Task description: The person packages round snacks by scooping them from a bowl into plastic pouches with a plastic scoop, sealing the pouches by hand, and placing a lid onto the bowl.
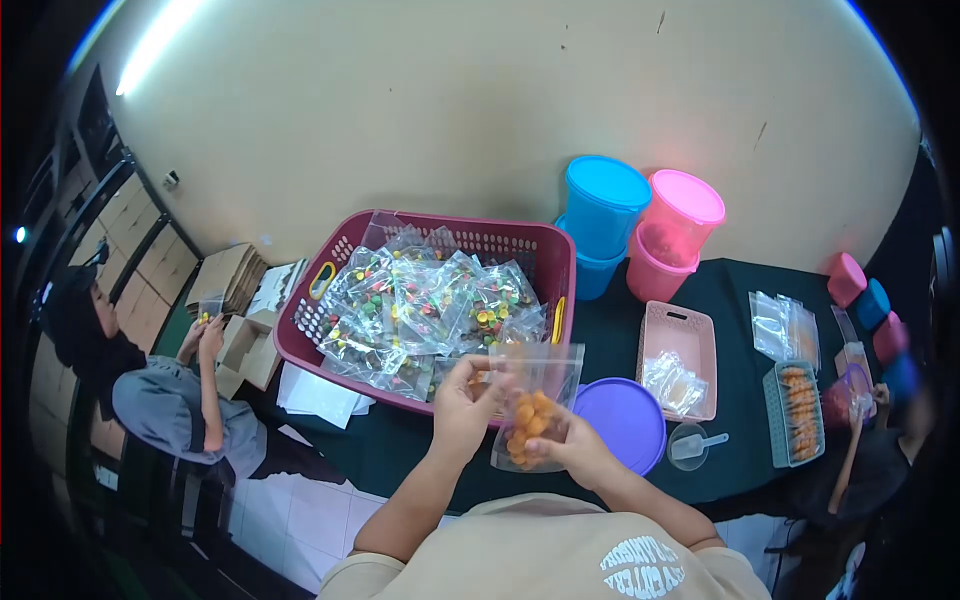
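Head view: the clear bag sits between left hand, pinching its upper side, and right hand, clamped lower.

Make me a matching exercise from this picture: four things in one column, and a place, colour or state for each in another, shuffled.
Things:
1. Orange-filled bag
2. Big basket
3. Pink tray
4. Scoop

Descriptions:
A. Holding clear bags
B. Just right of the purple lid
C. In the wearer's right hand
D. Maroon

Right pairs: 1-C, 2-D, 3-A, 4-B
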`<state>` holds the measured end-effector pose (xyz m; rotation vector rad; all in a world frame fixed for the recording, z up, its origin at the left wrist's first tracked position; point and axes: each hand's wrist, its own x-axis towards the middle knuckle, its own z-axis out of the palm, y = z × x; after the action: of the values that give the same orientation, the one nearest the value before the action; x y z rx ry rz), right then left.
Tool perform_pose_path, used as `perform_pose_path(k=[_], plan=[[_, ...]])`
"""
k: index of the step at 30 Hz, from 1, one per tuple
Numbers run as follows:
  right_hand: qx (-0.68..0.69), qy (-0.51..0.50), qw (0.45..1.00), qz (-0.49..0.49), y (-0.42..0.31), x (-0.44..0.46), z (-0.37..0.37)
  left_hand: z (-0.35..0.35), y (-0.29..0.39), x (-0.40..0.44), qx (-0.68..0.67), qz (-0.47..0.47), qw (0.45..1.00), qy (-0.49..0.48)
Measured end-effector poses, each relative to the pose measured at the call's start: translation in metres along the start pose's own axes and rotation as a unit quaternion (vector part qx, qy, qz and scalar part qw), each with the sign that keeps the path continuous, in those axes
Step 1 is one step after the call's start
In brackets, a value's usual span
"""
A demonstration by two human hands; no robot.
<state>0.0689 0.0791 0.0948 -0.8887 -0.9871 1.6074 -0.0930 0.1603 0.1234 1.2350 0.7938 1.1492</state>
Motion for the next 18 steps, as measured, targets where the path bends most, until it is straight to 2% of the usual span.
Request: perform_pose_path(k=[2,3,4,6,7,8,9,10,11,12,13,15,18], plan=[[0.006,0.038,0.998,0.04,-0.007,0.013,0.012,-0.004,0.021,0.003,-0.016,-0.074,0.993,-0.096],[-0.018,0.056,0.998,0.024,-0.009,0.018,0.019,-0.017,0.015,0.01,-0.009,-0.102,0.978,-0.18],[-0.02,0.064,0.998,0.021,-0.01,0.025,0.024,-0.027,0.011,0.016,-0.012,-0.102,0.977,-0.188],[-0.043,0.073,0.996,0.021,-0.011,0.035,0.032,-0.042,0.01,0.027,0.04,-0.177,0.949,-0.258],[-0.039,0.085,0.995,0.018,-0.015,0.04,0.033,-0.047,0.011,0.033,0.087,-0.188,0.947,-0.244],[-0.097,0.085,0.991,0.047,-0.02,0.046,0.033,-0.049,0.013,0.037,0.088,-0.192,0.943,-0.257],[-0.152,0.084,0.982,0.077,-0.022,0.049,0.034,-0.05,0.015,0.039,0.076,-0.165,0.948,-0.26],[-0.147,0.094,0.982,0.075,-0.016,0.052,0.037,-0.052,0.016,0.042,0.064,-0.136,0.954,-0.261],[-0.141,0.121,0.982,0.016,-0.006,0.057,0.038,-0.057,0.006,0.047,0.109,-0.084,0.955,-0.263],[-0.133,0.148,0.979,-0.043,0.003,0.063,0.038,-0.06,0.006,0.051,0.111,-0.088,0.952,-0.273],[-0.189,0.157,0.969,-0.002,0.008,0.066,0.036,-0.062,0.006,0.055,0.125,-0.094,0.957,-0.246],[-0.204,0.16,0.966,-0.021,0.011,0.071,0.038,-0.066,0.003,0.059,0.139,-0.1,0.959,-0.225],[-0.199,0.186,0.961,-0.045,0.0,0.078,0.049,-0.072,-0.01,0.066,0.054,-0.081,0.973,-0.209]])
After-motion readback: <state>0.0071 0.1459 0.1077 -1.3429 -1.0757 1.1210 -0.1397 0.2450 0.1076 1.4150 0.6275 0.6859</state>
